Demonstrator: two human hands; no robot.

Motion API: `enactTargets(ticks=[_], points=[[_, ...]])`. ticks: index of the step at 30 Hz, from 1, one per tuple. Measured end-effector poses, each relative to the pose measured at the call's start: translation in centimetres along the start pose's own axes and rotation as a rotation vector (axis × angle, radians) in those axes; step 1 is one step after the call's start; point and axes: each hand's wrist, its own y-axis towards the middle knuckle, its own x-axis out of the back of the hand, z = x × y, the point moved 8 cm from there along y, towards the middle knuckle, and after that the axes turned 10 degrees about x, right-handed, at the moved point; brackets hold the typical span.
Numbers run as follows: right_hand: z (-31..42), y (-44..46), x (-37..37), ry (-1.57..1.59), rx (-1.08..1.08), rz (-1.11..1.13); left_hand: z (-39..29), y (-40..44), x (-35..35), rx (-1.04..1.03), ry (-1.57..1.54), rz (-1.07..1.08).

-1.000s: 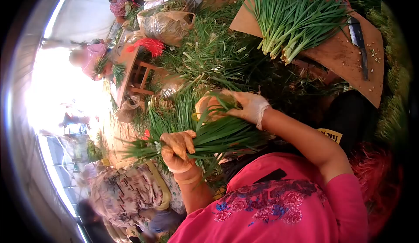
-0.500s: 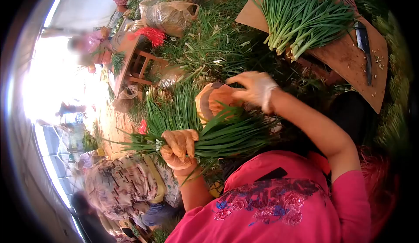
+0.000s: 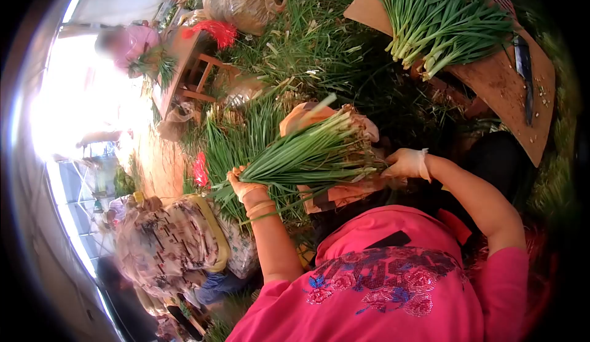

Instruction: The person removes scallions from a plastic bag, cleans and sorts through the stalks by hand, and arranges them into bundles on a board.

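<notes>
My left hand (image 3: 244, 187), in a thin glove, is closed around the leafy end of a bunch of garlic chives (image 3: 307, 148). The bunch lies across my lap, its pale stems and brown, ragged root ends pointing right. At those root ends is my right hand (image 3: 405, 164), also gloved, with fingers pinched together on the lower stems. Part of its fingertips is hidden. Beneath the bunch an orange-and-brown cloth (image 3: 344, 194) covers my knees. More long green chives (image 3: 233, 139) stand just beyond my left hand.
At upper right, a brown board (image 3: 491, 90) bears trimmed bunches (image 3: 442, 19) and a dark-bladed knife (image 3: 523, 78). Loose leaves (image 3: 301, 53) litter the ground. Red ties (image 3: 215, 33) lie on a small wooden table (image 3: 178, 65). A person in a patterned top (image 3: 172, 237) sits close on my left; another person (image 3: 138, 47) works farther off.
The bunch has been turned so its root ends now point right and its stems show. My right hand has come down from above the cloth to the root ends.
</notes>
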Motion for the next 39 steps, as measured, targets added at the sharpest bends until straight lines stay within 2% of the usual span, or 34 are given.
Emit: enactTargets(ticks=[2, 4, 5, 6, 7, 9, 10, 11, 12, 13, 14, 15, 17, 19, 21, 25, 27, 28, 29, 31, 33, 36, 37, 38, 39], points=[[-3.1, -1.0, 3.5, 0.183, 0.104, -0.302, -0.1, -0.7, -0.5, 0.000, 0.037, 0.006], [-15.3, 0.3, 9.3, -0.040, 0.048, -0.597, 0.0, -0.7, -0.8, -0.017, 0.030, 0.053], [-17.4, -1.4, 9.3, 0.552, -0.023, -0.692, -0.1, -0.2, -0.5, -0.035, 0.004, 0.096], [-19.3, -3.6, 9.2, 1.136, -0.084, -0.889, 0.2, -1.9, -1.3, 0.017, -0.029, 0.028], [-19.5, -3.1, 8.8, 1.171, -0.044, -0.887, 0.7, -2.9, -1.7, 0.069, -0.061, -0.037], [-6.4, -4.4, 7.4, 0.890, 0.068, -0.849, 1.2, -3.7, -2.8, 0.068, -0.042, 0.045], [-4.0, -3.0, 6.1, 0.857, 0.066, -0.759, 1.4, -4.7, -4.1, 0.055, -0.025, 0.090], [-2.4, -1.6, 5.1, 0.822, 0.067, -0.666, 1.5, -5.3, -5.1, 0.038, -0.011, 0.134], [-1.5, 0.6, 4.2, 0.914, 0.231, -0.625, 2.2, -5.9, -7.2, 0.128, 0.045, 0.405], [-0.3, 2.5, 3.6, 1.002, 0.399, -0.577, 1.8, -6.3, -7.8, 0.083, 0.046, 0.406], [0.5, 2.4, 4.1, 0.999, 0.281, -0.642, 1.3, -7.1, -9.0, 0.036, 0.048, 0.406], [-1.5, 3.2, 4.1, 1.172, 0.299, -0.654, 0.6, -8.0, -9.9, -0.011, 0.050, 0.405], [-0.2, -0.9, 7.5, 0.106, 0.492, -0.922, -0.6, -7.6, -8.7, 0.020, -0.010, 0.347], [-10.7, 0.4, 7.9, 1.666, 0.495, -0.787, -1.8, -5.1, -5.2, 0.004, -0.049, 0.231], [-9.6, -4.2, 7.5, 1.652, 0.231, -1.216, -1.4, -5.9, -4.8, 0.046, -0.066, 0.211], [-0.4, -6.2, 7.3, 1.061, 0.364, -0.899, -0.6, -5.2, -2.8, 0.049, -0.076, 0.162], [4.1, -5.6, 6.8, 0.747, 0.295, -0.793, 0.0, -4.5, -2.2, 0.047, -0.097, 0.214], [4.2, -2.7, 6.0, 0.856, 0.437, -0.723, 0.5, -5.8, -3.3, 0.044, -0.081, 0.227], [4.6, -1.1, 4.9, 0.776, 0.210, -0.523, 0.8, -6.0, -3.8, 0.036, -0.036, 0.273], [5.3, 2.8, 3.8, 0.295, 0.210, -0.509, 1.3, -6.3, -4.5, 0.015, 0.050, 0.363], [7.6, 3.8, 1.6, 0.172, 0.119, -0.320, 1.0, -7.5, -5.5, 0.000, 0.130, 0.338], [8.3, 2.0, -0.3, 0.849, 0.374, -0.184, 0.0, -7.3, -4.5, 0.044, 0.117, 0.238], [8.8, -0.6, 0.8, 0.841, 0.310, -0.244, 0.0, -6.5, -3.0, 0.065, 0.046, 0.182], [8.9, -2.6, 1.6, 1.306, 0.473, -0.237, 0.2, -5.1, -1.1, 0.086, -0.023, 0.127], [4.8, -2.9, 2.6, 1.443, 0.547, -0.277, 0.5, -4.2, 0.4, 0.108, -0.096, 0.072]])
